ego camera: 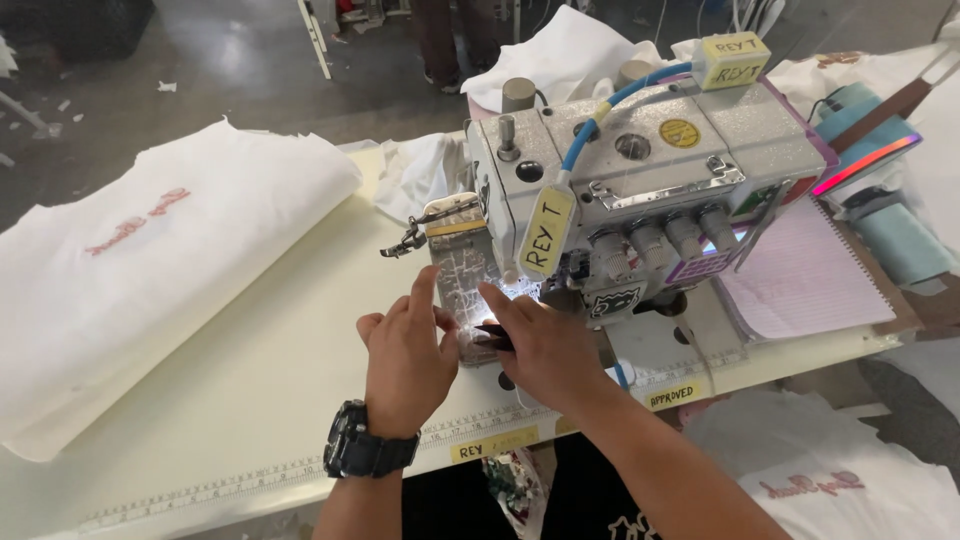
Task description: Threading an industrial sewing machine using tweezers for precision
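Both hands crowd the lit needle area of the sewing machine [640, 190]: right hand [540, 345] pinches small dark tweezers [494, 335], left hand [405, 360] steadies, fingers loose on nothing. Best kept slow, wrists braced on the counter [250, 380].

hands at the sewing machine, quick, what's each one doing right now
Left hand: open, holding nothing, index finger up against the machine's metal front.
Right hand: closed on a small dark tool, pinched at the lit needle area.

A small dark tool [493, 335] is pinched in the right hand [545, 350] beneath the sewing machine [640, 170]. The left hand [405, 360] is placed at its nine o'clock.
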